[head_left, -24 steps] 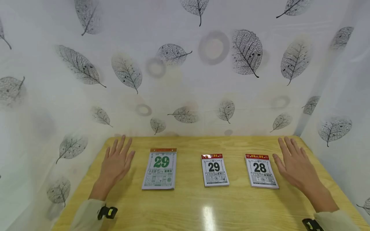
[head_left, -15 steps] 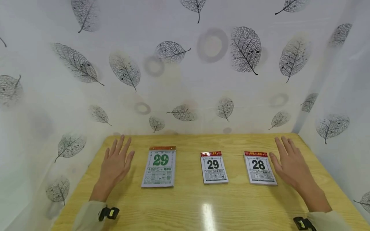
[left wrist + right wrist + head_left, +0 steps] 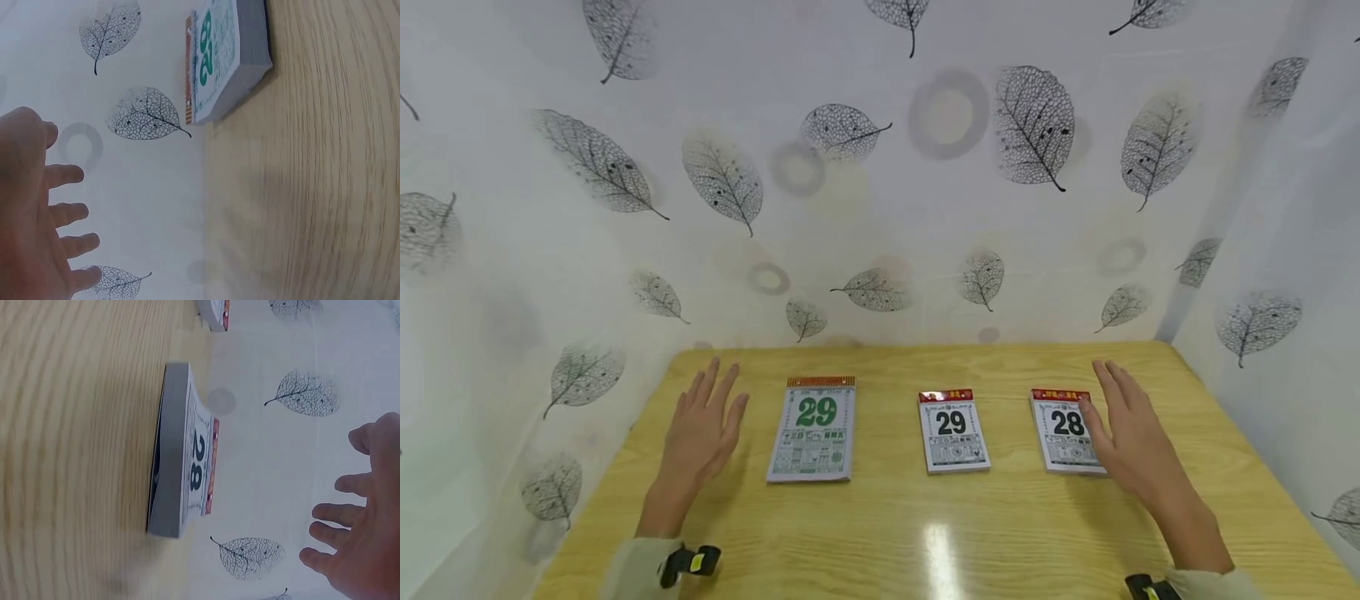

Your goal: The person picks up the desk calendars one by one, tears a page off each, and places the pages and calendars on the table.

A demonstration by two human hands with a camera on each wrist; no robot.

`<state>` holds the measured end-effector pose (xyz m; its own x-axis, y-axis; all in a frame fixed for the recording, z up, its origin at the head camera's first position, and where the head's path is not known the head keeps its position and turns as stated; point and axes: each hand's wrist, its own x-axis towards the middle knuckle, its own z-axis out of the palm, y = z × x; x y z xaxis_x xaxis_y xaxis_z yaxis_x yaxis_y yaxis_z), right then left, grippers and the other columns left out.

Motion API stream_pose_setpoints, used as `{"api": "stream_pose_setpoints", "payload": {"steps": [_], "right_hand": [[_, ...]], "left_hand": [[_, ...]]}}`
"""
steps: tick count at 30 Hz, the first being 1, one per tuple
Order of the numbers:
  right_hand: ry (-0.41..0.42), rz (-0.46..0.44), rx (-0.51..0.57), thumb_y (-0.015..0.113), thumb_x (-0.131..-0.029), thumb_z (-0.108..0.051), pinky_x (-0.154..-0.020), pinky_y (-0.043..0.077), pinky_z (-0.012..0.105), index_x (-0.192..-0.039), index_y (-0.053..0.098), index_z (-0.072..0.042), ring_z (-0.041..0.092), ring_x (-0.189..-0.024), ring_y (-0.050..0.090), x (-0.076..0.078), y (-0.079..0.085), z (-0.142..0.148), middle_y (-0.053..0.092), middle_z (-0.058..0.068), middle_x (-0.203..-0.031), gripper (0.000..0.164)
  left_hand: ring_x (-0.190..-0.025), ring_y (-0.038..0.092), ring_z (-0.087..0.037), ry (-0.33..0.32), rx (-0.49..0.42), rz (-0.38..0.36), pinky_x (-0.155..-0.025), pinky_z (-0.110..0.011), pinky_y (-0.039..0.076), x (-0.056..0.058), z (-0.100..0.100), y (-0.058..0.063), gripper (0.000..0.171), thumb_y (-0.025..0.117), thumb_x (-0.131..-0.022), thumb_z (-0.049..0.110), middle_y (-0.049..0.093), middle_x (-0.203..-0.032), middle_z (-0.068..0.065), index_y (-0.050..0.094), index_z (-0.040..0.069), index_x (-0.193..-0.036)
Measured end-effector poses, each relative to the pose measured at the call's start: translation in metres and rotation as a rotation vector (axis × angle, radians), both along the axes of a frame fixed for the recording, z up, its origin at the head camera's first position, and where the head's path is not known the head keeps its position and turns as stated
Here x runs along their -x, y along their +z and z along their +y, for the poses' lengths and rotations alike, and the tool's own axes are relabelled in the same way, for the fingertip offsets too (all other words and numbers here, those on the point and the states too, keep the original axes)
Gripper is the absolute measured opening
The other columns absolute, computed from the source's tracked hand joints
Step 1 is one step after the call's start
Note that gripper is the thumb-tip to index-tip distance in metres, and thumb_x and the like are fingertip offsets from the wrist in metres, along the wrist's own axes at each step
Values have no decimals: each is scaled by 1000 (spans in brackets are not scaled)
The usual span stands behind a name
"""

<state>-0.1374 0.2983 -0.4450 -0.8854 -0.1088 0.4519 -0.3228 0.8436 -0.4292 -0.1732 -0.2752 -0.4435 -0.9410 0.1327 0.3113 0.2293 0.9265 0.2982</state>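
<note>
Three tear-off calendars lie in a row on the wooden table. The largest calendar, with a green 29 and an orange-striped top, is at the left. In the middle lies a small calendar with a black 29 and a red header. A similar small calendar, showing 28, is at the right; in the head view my right hand overlaps its right edge. That hand hovers with fingers extended and holds nothing. Left of the green-numbered calendar, my left hand is also raised over the table, fingers spread, holding nothing.
A pale curtain printed with skeleton leaves encloses the table at the back and both sides. Black bands sit around both sleeves. Light glares off the tabletop near the front middle.
My right hand has moved left, its fingers coming closer together, and now overlaps the 28 calendar. The left hand has hardly moved. The calendars keep their places; the head view shifted slightly.
</note>
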Motion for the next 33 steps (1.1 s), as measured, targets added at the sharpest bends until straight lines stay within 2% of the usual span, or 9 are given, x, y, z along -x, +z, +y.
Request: {"api": "stream_pose_setpoints", "payload": {"steps": [4, 9, 18, 25, 33], "right_hand": [[19, 16, 39, 52, -107, -20, -112, 26, 72, -160, 28, 0, 55, -141, 29, -3, 2, -14, 31, 31, -158, 62], [42, -11, 108, 52, -108, -20, -108, 28, 75, -161, 27, -4, 54, -142, 29, -3, 4, -31, 32, 28, -159, 61], [81, -44, 161, 51, -108, -20, -104, 32, 76, -160, 31, -3, 53, -142, 31, -2, -6, -50, 34, 28, -157, 58], [103, -42, 199, 53, -107, -19, -104, 35, 73, -159, 33, -6, 49, -142, 34, 0, -16, -67, 37, 25, -156, 57], [132, -50, 220, 52, -108, -21, -103, 38, 70, -160, 33, -8, 45, -137, 42, 4, -15, -83, 40, 22, -155, 57]], "left_hand": [[-145, 25, -54, -18, -40, 40, -113, -73, 23, -2, 6, -2, 57, 36, -112, 36, 23, -164, -28, 35, 3, -158], [-143, 30, -54, -36, -104, 59, -110, -72, 29, -6, 11, -8, 56, 40, -111, 33, 25, -163, -28, 34, 6, -159], [-140, 34, -55, -39, -156, 99, -103, -75, 35, -10, 16, -12, 55, 46, -110, 30, 27, -162, -28, 36, 8, -159], [-141, 31, -57, -44, -246, 31, -100, -79, 35, -14, 20, -14, 55, 40, -111, 31, 24, -164, -27, 32, 8, -161], [-144, 27, -56, -79, -367, -5, -108, -78, 27, -16, 23, -18, 54, 39, -112, 29, 24, -161, -31, 33, 5, -160]]}}
